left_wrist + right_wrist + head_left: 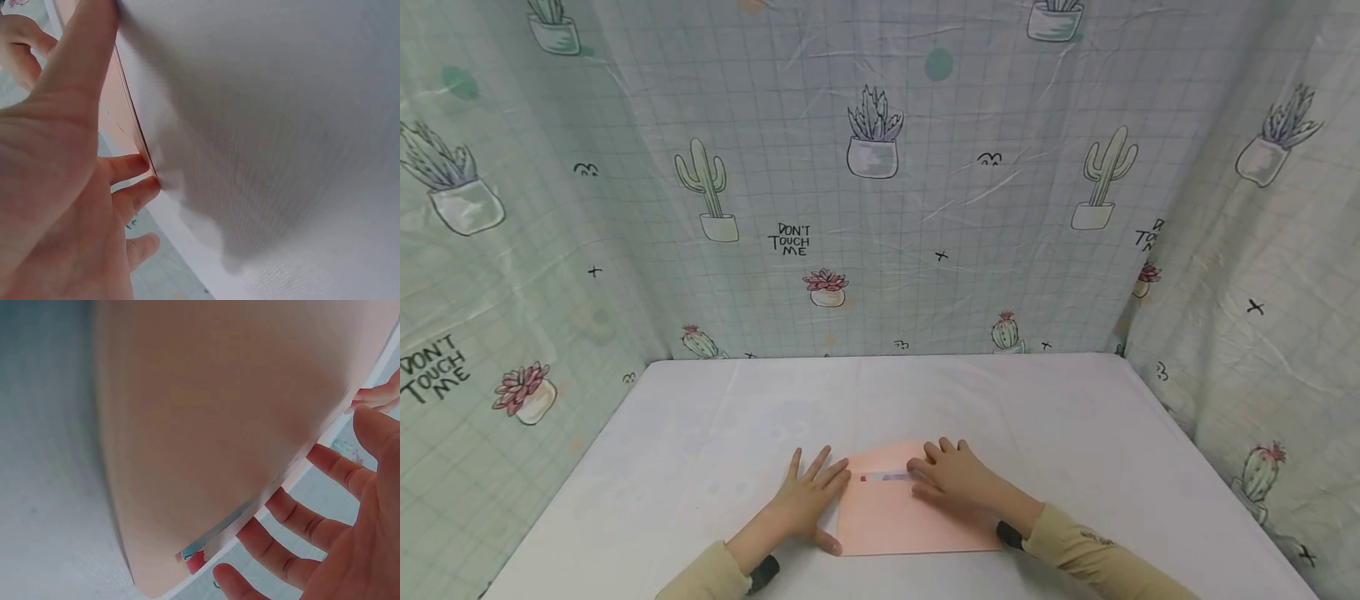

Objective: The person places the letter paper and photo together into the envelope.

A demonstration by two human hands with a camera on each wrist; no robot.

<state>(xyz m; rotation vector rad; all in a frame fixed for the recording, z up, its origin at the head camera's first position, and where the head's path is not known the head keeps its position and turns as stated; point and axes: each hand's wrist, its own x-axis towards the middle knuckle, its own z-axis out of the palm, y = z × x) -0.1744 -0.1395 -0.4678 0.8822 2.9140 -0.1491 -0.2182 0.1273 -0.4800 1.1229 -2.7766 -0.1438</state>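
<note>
A pale pink paper envelope (895,517) lies flat on the table, its flap-like upper part (883,457) spread toward the back. Across it runs a narrow printed strip (880,477) with red and bluish marks; in the right wrist view the strip (219,531) shows blue and red near one end. My left hand (805,504), fingers spread, rests along the envelope's left edge, thumb by the near corner. With fairly straight fingers, my right hand (958,475) touches the strip and the paper around it, covering the strip's right part.
The white-covered table (760,400) extends around the envelope. A cactus-print curtain (917,208) hangs at the back and both sides. Dark bands (764,575) show at both wrists, by the beige sleeves (707,575).
</note>
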